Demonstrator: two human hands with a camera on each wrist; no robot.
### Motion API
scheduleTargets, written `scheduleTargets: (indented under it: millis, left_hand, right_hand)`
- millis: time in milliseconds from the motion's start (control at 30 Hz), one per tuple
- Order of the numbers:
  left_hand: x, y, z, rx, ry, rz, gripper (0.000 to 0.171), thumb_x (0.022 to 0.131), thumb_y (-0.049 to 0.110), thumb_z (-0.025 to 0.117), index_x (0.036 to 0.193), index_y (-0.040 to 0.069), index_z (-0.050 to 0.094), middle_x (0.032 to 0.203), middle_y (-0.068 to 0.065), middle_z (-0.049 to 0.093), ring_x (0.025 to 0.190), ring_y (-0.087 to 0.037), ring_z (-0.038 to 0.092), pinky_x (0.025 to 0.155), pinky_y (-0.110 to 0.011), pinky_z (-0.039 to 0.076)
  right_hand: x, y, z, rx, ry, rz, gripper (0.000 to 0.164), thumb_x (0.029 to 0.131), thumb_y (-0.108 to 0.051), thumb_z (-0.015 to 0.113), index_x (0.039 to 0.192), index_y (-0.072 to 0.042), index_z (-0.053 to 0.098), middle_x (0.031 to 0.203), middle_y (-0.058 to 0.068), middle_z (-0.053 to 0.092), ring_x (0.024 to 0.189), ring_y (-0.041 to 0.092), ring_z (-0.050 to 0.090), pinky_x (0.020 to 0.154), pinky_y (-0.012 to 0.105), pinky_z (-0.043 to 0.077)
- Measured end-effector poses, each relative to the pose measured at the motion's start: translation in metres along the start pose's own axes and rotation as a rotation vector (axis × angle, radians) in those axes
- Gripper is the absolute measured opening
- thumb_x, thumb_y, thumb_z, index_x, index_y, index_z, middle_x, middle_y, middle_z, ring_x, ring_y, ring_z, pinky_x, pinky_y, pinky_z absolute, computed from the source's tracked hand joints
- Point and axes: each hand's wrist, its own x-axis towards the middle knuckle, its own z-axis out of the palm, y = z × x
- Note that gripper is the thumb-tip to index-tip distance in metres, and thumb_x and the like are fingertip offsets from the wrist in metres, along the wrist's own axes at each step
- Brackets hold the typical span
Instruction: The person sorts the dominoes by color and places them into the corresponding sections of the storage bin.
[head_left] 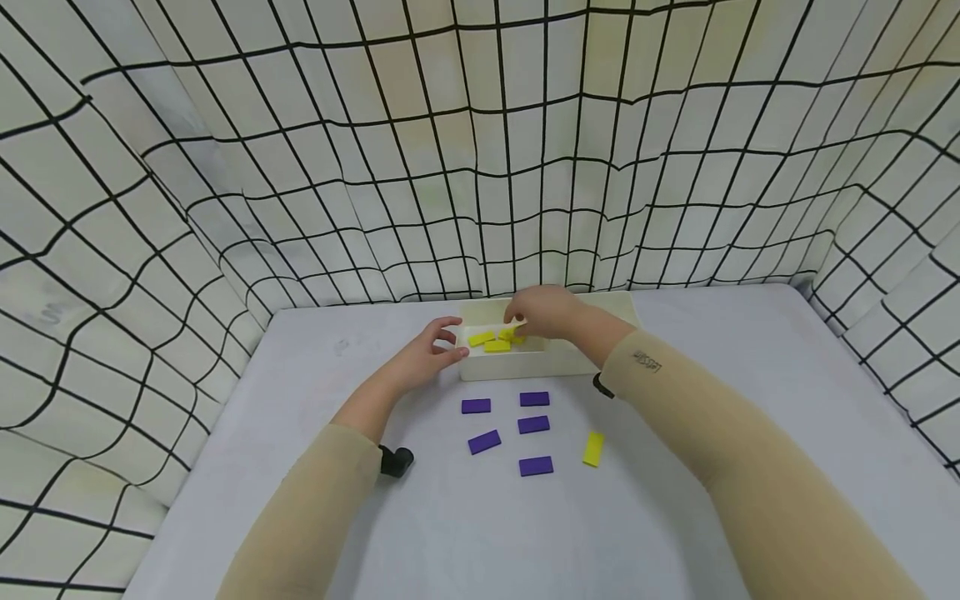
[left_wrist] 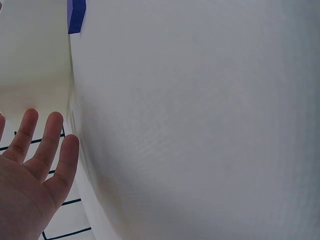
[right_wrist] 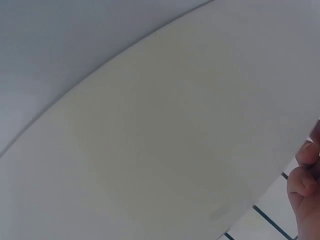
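Observation:
A white box [head_left: 498, 369] stands at the far side of the table, with several yellow blocks [head_left: 497, 346] lying in its left part. My right hand [head_left: 551, 310] reaches over the box from the right, fingers curled down, and pinches a yellow block at its fingertips, partly hidden by the fingers. At the box's left end, my left hand [head_left: 429, 354] rests with fingers spread and thumb near the front corner. In the left wrist view, the left hand's fingers [left_wrist: 52, 132] are extended beside the box wall. Only curled fingers [right_wrist: 302, 182] show at the right wrist view's edge.
Several purple blocks [head_left: 536, 466] lie scattered on the white table [head_left: 450, 533] in front of the box. A single yellow block [head_left: 593, 448] lies to their right. Black netting [head_left: 510, 175] over white walls rises behind the table and at both sides.

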Motion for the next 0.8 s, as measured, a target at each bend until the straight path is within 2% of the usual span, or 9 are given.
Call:
scheduleTargets:
  millis: [300, 567, 800]
  left_hand:
    - [0.0, 0.0, 0.0, 0.008, 0.008, -0.005, 0.067, 0.097, 0.038, 0.064, 0.153, 0.029, 0.027, 0.143, -0.01, 0.044, 0.13, -0.032, 0.048, 0.106, -0.052, 0.041]
    - [-0.001, 0.002, 0.001, 0.012, 0.01, -0.012, 0.068, 0.097, 0.038, 0.064, 0.153, 0.028, 0.027, 0.143, -0.01, 0.044, 0.129, -0.032, 0.049, 0.105, -0.051, 0.041]
    - [0.0, 0.003, 0.002, 0.027, 0.017, -0.024, 0.068, 0.097, 0.04, 0.064, 0.153, 0.03, 0.027, 0.143, -0.008, 0.044, 0.13, -0.031, 0.048, 0.105, -0.052, 0.041]
  right_hand:
    - [-0.021, 0.002, -0.001, 0.013, 0.055, -0.045, 0.031, 0.092, -0.027, 0.072, 0.122, -0.021, 0.072, 0.105, -0.003, 0.066, 0.096, 0.016, 0.058, 0.084, 0.034, 0.049]
    - [-0.051, 0.005, -0.001, 0.005, 0.128, -0.111, 0.029, 0.091, -0.028, 0.074, 0.119, -0.02, 0.073, 0.106, -0.003, 0.068, 0.096, 0.016, 0.062, 0.081, 0.033, 0.05]
    - [-0.085, -0.003, -0.002, 0.022, 0.099, -0.138, 0.029, 0.089, -0.027, 0.076, 0.118, -0.02, 0.074, 0.105, -0.005, 0.068, 0.098, 0.016, 0.064, 0.085, 0.033, 0.052]
